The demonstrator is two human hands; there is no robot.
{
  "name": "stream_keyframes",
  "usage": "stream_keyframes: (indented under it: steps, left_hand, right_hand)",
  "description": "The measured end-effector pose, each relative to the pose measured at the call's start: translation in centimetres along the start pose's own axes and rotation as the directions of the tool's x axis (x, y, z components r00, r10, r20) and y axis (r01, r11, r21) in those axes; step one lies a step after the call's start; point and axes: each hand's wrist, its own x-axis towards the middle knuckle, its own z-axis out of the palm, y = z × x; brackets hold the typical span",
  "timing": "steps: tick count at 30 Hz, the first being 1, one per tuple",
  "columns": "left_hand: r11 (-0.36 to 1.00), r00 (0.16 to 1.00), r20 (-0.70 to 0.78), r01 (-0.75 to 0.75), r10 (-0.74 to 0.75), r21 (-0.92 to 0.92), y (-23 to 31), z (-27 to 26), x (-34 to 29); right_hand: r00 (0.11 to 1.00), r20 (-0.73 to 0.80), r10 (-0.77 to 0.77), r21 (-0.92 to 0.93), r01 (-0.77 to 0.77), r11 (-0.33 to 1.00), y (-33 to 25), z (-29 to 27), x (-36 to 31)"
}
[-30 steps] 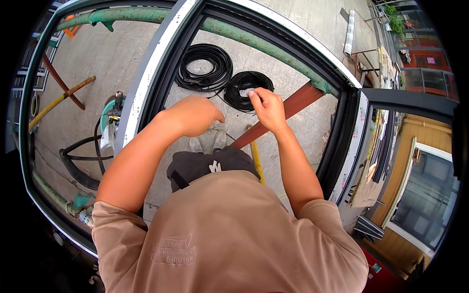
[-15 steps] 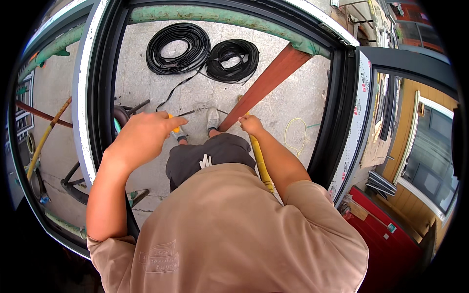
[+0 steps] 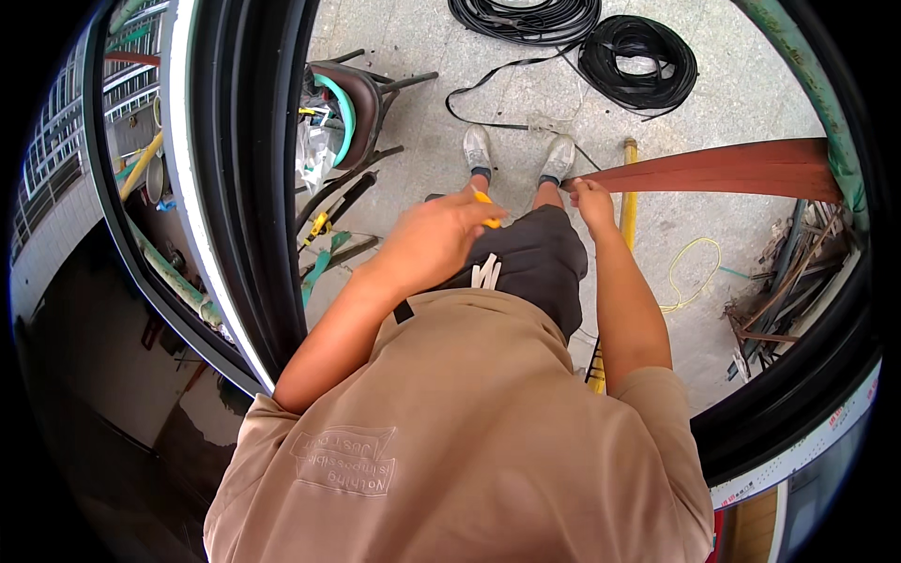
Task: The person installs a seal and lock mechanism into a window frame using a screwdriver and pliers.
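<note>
My left hand point(image 3: 436, 235), in front of my dark shorts, is closed round a small yellow-handled tool point(image 3: 490, 223). Most of that tool is hidden by the fingers, so its kind does not show. Out to the right, my right hand point(image 3: 593, 205) has its fingers pinched together at the end of a thin black strip point(image 3: 497, 125). This strip runs along the floor past my shoes, up to a black coil point(image 3: 638, 64). A second black coil point(image 3: 526, 17) lies beside the first at the far side.
A dark window frame point(image 3: 246, 169) surrounds me. A reddish-brown board point(image 3: 723, 169) slants from the green-wrapped rail point(image 3: 835, 113) toward my feet. On the left stands a wheelbarrow point(image 3: 371, 108) with bags in it. A yellow pole point(image 3: 630, 178) and scrap metal point(image 3: 798, 281) are at right.
My view has swung, so the coils and board now sit farther right and the wheelbarrow shows fully. Both hands stay closed, and they now appear nearer each other.
</note>
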Motion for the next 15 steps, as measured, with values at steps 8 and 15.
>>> stream_keyframes:
  steps: [8,15]
  left_hand:
    - [0.826,0.822,-0.083,0.562,-0.564,-0.041,-12.7,9.1,-1.1]
    - [0.605,0.607,-0.137,0.691,-0.783,-0.395,-19.6,14.0,-1.1]
  right_hand:
    - [0.995,-0.073,-0.067,-0.342,0.038,0.939,1.3,2.1,3.8]
    - [0.971,-0.165,-0.174,-0.493,0.072,0.867,0.8,3.4,4.1]
